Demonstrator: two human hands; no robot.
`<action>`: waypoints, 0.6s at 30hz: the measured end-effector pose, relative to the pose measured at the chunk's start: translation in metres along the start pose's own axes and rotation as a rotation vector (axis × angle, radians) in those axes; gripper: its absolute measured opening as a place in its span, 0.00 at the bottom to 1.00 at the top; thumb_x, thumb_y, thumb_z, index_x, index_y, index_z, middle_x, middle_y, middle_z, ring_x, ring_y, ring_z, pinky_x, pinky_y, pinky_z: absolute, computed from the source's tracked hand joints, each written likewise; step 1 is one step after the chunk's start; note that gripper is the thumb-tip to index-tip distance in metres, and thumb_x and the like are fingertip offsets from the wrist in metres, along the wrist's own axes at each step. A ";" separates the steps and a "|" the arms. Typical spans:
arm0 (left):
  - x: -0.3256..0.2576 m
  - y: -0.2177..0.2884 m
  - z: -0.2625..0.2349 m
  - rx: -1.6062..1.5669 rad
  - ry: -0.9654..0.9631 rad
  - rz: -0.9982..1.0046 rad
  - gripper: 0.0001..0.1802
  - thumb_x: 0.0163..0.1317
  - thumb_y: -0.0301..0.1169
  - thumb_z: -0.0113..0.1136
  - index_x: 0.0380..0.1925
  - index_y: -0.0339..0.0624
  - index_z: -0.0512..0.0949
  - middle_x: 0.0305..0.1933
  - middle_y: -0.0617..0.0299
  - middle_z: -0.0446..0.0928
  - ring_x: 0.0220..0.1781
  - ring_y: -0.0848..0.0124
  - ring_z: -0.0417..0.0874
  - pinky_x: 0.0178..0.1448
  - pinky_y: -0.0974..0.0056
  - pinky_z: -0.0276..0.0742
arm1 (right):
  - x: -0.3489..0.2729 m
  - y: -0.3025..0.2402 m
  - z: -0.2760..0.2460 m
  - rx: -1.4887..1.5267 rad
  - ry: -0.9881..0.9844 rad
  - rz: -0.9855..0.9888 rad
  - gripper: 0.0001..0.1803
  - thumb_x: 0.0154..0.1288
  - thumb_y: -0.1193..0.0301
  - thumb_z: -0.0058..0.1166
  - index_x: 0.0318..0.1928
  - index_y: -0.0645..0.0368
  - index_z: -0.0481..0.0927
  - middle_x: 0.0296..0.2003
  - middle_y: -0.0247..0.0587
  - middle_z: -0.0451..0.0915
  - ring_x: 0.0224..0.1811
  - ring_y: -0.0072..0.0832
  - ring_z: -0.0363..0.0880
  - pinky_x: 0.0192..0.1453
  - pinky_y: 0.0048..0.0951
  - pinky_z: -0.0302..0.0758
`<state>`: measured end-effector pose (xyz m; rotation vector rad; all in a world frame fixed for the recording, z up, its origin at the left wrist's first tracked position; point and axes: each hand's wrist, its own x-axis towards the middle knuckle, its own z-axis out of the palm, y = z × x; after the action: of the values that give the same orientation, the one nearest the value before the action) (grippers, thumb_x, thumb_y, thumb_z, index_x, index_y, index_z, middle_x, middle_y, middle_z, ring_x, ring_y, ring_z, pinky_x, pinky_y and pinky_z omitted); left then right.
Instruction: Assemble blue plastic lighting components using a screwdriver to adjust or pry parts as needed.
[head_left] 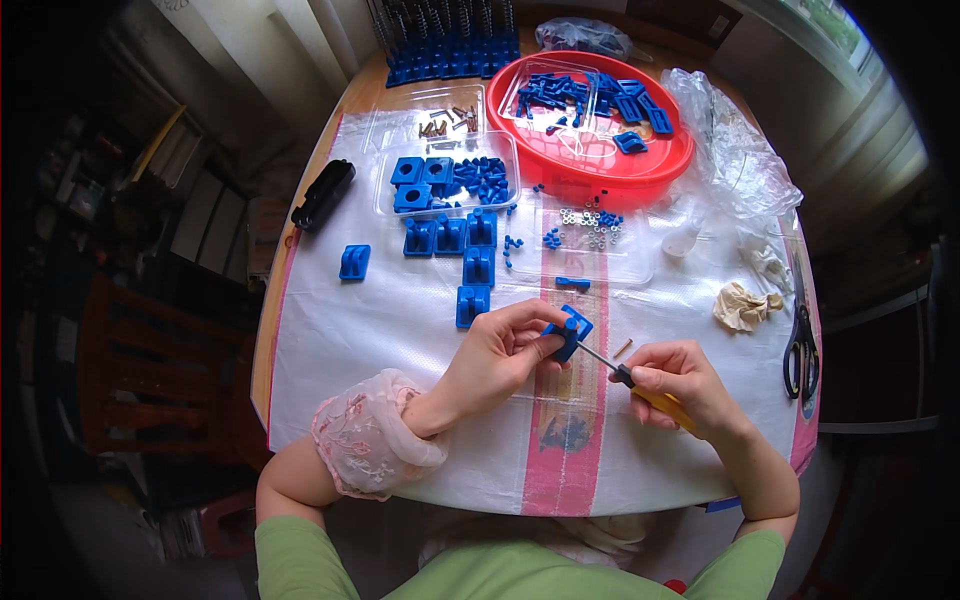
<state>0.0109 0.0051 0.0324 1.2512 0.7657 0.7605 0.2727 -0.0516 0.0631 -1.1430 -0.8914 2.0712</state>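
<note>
Wide wooden surface (300, 250) under a white woven plastic sheet with pink stripes (400, 330), laid flat, probably so small parts show up and don't roll away. Up top, the round red plastic tray (590, 175) keeps loose blue pieces corralled within reach. A row of blue plastic blocks (470, 255) sits lined up mid-sheet. Now the left hand (495, 360), fingers clamped on a small blue plastic bracket (568, 332), lifts it just clear of the sheet, tilted toward the tool. The right hand (680, 385) is closed around a yellow-handled screwdriver (635, 385), whose tip meets the bracket. One loose brown screw (622, 348) waits just beside.
</note>
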 end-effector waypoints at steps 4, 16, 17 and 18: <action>0.000 0.003 0.000 0.003 0.007 -0.028 0.10 0.70 0.18 0.57 0.50 0.35 0.79 0.49 0.58 0.84 0.46 0.71 0.88 0.44 0.70 0.85 | 0.000 0.000 0.001 -0.052 0.009 -0.019 0.11 0.73 0.68 0.59 0.45 0.65 0.82 0.22 0.38 0.80 0.15 0.16 0.71 0.17 0.18 0.64; -0.001 0.004 0.002 0.024 0.009 -0.040 0.10 0.71 0.19 0.59 0.50 0.35 0.79 0.48 0.58 0.84 0.45 0.73 0.87 0.43 0.71 0.84 | -0.004 0.007 0.021 -1.040 0.285 -0.578 0.08 0.64 0.77 0.63 0.43 0.63 0.82 0.23 0.44 0.79 0.20 0.31 0.80 0.27 0.32 0.73; -0.001 0.005 0.002 0.032 0.007 -0.048 0.10 0.71 0.19 0.59 0.50 0.35 0.79 0.49 0.58 0.84 0.45 0.73 0.87 0.42 0.72 0.84 | -0.004 0.008 0.019 -0.971 0.276 -0.526 0.08 0.64 0.76 0.63 0.43 0.63 0.82 0.22 0.43 0.78 0.20 0.28 0.79 0.27 0.31 0.72; -0.001 0.005 0.002 0.031 0.006 -0.048 0.10 0.71 0.19 0.58 0.50 0.35 0.79 0.49 0.58 0.84 0.45 0.73 0.87 0.43 0.72 0.84 | -0.003 0.011 0.017 -0.901 0.266 -0.475 0.07 0.65 0.76 0.62 0.42 0.64 0.82 0.21 0.41 0.78 0.20 0.25 0.79 0.26 0.30 0.72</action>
<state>0.0117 0.0039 0.0374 1.2544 0.8125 0.7164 0.2575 -0.0652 0.0627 -1.3988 -1.8246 1.0842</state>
